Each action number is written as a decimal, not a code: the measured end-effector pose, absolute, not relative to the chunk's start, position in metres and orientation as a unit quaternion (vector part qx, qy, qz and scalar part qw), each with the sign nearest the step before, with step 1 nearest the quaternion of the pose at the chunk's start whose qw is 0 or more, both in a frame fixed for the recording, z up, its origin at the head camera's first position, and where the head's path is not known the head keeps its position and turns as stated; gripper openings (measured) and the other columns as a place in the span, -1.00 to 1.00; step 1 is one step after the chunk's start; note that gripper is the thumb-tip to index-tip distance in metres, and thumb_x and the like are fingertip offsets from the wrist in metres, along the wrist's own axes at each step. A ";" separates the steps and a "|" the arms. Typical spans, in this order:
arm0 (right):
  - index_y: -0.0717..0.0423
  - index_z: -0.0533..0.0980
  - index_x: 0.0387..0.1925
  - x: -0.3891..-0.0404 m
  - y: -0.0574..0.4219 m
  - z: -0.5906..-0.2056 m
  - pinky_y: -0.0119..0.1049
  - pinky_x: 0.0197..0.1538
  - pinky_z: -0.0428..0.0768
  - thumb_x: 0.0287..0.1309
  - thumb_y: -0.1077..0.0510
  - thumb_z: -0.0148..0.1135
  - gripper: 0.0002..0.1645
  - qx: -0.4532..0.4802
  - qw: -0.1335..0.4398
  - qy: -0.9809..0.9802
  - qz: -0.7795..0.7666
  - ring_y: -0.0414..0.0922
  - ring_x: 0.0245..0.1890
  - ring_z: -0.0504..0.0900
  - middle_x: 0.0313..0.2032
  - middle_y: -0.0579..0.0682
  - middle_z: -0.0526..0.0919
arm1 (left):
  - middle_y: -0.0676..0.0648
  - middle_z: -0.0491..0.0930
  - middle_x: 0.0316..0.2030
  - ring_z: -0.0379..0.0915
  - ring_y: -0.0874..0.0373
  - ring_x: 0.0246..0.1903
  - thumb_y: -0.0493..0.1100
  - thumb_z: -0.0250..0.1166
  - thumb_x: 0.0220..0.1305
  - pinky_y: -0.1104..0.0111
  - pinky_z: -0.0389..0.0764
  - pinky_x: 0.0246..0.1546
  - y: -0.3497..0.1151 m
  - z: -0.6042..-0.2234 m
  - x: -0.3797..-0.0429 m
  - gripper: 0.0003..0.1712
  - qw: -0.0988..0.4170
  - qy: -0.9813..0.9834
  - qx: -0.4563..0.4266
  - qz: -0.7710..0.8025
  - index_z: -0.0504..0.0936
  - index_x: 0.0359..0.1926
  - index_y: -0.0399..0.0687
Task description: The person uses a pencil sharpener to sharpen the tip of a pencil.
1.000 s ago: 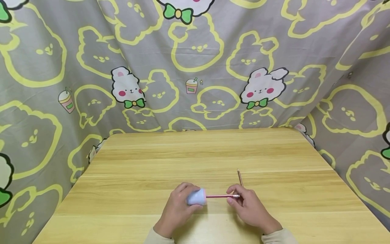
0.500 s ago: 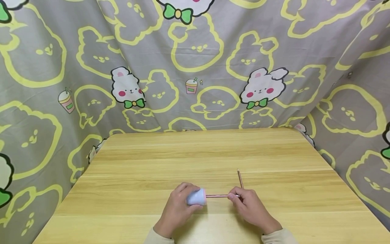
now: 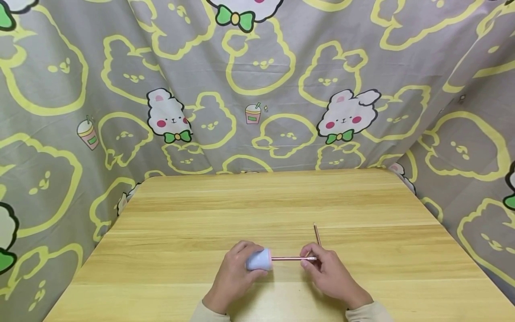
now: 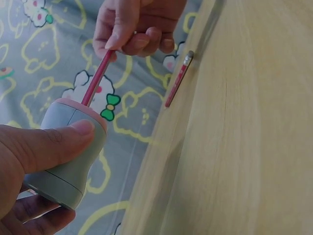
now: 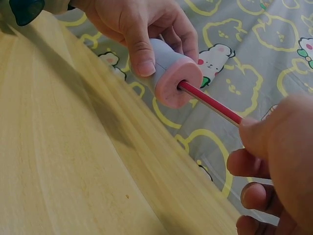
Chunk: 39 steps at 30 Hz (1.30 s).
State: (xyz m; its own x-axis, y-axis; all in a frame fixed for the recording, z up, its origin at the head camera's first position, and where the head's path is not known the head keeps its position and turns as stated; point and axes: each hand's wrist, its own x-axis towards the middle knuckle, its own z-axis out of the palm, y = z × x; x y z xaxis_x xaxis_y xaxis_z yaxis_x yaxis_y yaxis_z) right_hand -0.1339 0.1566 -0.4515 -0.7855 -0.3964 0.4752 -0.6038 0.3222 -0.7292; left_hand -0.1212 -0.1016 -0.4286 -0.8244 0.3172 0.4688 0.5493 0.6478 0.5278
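Observation:
A light blue pencil sharpener [image 3: 259, 260] with a pink rim lies tilted on its side, gripped by my left hand [image 3: 236, 270] above the table. One red pencil [image 3: 286, 258] runs into the hole in its pink face [image 5: 171, 88]; the inserted tip is hidden. My right hand [image 3: 329, 273] pinches the pencil's other end between thumb and index finger, and the metal and eraser end shows between them in the head view. The remaining right fingers [image 5: 259, 196] are loosely bent. Just beyond that hand lies a second pencil [image 4: 179, 81], partly hidden in the head view.
The wood-grain table [image 3: 181, 214] reaches back to a grey curtain [image 3: 281, 58] printed with yellow outlines and white rabbits. More curtain hangs along the left and right sides.
My right thumb and fingers closed further over the pencil's end, then loosened so its eraser end shows again. The pencil's visible side has changed shade. My left hand and the sharpener stay put.

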 end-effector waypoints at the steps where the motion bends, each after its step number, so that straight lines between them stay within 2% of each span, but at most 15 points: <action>1: 0.12 0.47 -0.27 -0.134 0.157 -0.452 -0.51 -0.67 0.30 0.17 0.44 0.22 -0.80 0.312 0.108 -0.806 0.492 -0.46 -0.64 0.22 -0.64 -0.15 0.45 | -0.08 0.57 -0.14 0.58 0.01 -0.21 -0.24 0.61 -0.20 0.34 0.64 -0.27 -0.102 -0.429 -0.121 -0.47 0.169 -0.892 -0.243 -0.342 0.64 -0.11 -0.16; 9: 0.12 0.51 -0.34 -0.134 0.156 -0.448 -0.47 -0.65 0.36 0.29 0.34 0.15 -0.90 0.296 0.096 -0.816 0.488 -0.44 -0.63 0.29 -0.59 -0.19 0.48 | -0.08 0.57 -0.14 0.58 -0.01 -0.20 -0.23 0.61 -0.19 0.33 0.65 -0.27 -0.102 -0.428 -0.121 -0.46 0.164 -0.892 -0.242 -0.344 0.64 -0.10 -0.16; 20: 0.07 0.55 -0.48 -0.135 0.156 -0.448 -0.51 -0.68 0.27 0.26 0.31 0.21 -0.81 0.286 0.129 -0.826 0.469 -0.47 -0.66 0.21 -0.64 -0.40 0.29 | -0.09 0.58 -0.15 0.58 -0.01 -0.21 -0.23 0.61 -0.20 0.33 0.65 -0.27 -0.102 -0.428 -0.121 -0.46 0.168 -0.891 -0.246 -0.344 0.64 -0.11 -0.17; 27: 0.05 0.55 -0.54 -0.133 0.154 -0.444 -0.52 -0.67 0.25 0.27 0.31 0.19 -0.74 0.290 0.132 -0.826 0.465 -0.48 -0.66 0.17 -0.66 -0.41 0.26 | -0.08 0.58 -0.15 0.57 0.00 -0.21 -0.24 0.61 -0.19 0.37 0.63 -0.28 -0.102 -0.429 -0.122 -0.47 0.165 -0.890 -0.246 -0.347 0.64 -0.10 -0.17; 39: 0.09 0.57 -0.33 -0.133 0.155 -0.447 -0.48 -0.66 0.32 0.27 0.28 0.20 -0.93 0.283 0.098 -0.822 0.484 -0.46 -0.64 0.24 -0.59 -0.31 0.41 | -0.07 0.57 -0.15 0.56 0.02 -0.22 -0.23 0.62 -0.20 0.35 0.63 -0.30 -0.101 -0.428 -0.121 -0.47 0.166 -0.892 -0.242 -0.345 0.65 -0.11 -0.15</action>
